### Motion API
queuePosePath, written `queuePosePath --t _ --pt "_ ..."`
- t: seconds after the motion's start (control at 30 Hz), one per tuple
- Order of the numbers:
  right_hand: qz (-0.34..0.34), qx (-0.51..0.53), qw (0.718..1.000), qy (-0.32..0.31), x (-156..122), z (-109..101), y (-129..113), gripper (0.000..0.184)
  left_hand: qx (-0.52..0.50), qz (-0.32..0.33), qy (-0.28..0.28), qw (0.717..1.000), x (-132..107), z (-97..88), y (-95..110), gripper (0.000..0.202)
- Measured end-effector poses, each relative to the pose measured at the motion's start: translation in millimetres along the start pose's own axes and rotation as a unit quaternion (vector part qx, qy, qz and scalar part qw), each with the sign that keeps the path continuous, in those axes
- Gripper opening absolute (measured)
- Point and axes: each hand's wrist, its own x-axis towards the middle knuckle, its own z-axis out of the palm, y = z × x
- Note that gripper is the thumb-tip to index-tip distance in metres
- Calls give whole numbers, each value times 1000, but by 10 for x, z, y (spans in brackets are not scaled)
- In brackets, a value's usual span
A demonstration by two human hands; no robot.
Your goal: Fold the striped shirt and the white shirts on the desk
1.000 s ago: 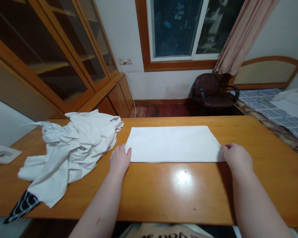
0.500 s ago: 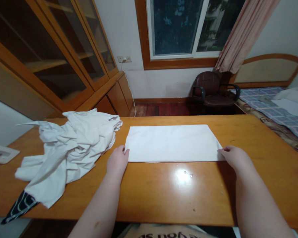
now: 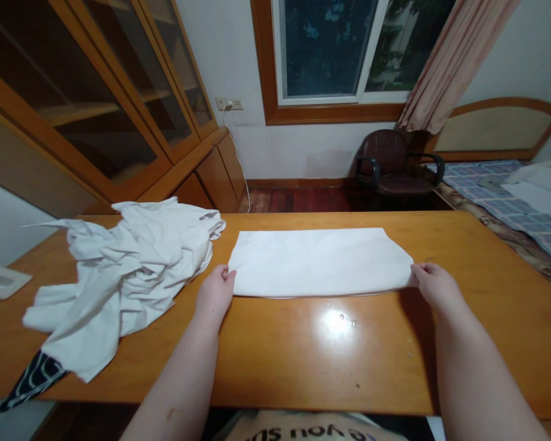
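Note:
A white cloth (image 3: 310, 262), folded into a long flat rectangle, lies across the middle of the table. My left hand (image 3: 215, 293) pinches its left edge near the front corner. At the opposite end, my right hand (image 3: 434, 283) has the right front corner pinched between thumb and fingers. The front edge of the cloth bows a little, and its right corner is slightly raised. Left of my left hand sits a crumpled heap of white fabric (image 3: 133, 263), with a black patterned piece (image 3: 37, 376) sticking out over the table's front edge.
The wooden table (image 3: 294, 361) spans the foreground. A white object (image 3: 2, 280) stands at its left end. Beyond are a glass-door cabinet (image 3: 202, 144), an armchair (image 3: 386, 162) below the window, and a bed (image 3: 500, 190) at the right.
The right front corner of the cloth has been lifted slightly by my right hand, and the front edge now curves. Both hands keep their hold. The view has shifted very slightly.

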Motion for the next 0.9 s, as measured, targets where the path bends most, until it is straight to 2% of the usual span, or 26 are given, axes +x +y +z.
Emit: queuePosePath --t 0.1,0.23,0.37,0.57,0.73,0.9 --pt "15 -19 1000 -16 55 55 20 30 -41 -18 -24 999 51 18 -57 36" --pt "23 -19 1000 -4 89 108 22 44 -50 -28 -45 997 83 22 -86 37" --pt "-3 -35 999 -10 108 134 50 37 -32 -26 -52 998 91 16 -90 33" --pt "-4 -3 1000 23 111 223 70 33 -6 -13 -52 999 104 30 -104 28" --pt "2 -68 995 66 59 288 1 43 19 -13 -68 997 111 60 -135 20" --pt "21 -142 989 28 64 250 34 46 29 -11 -81 996 126 62 -179 24"
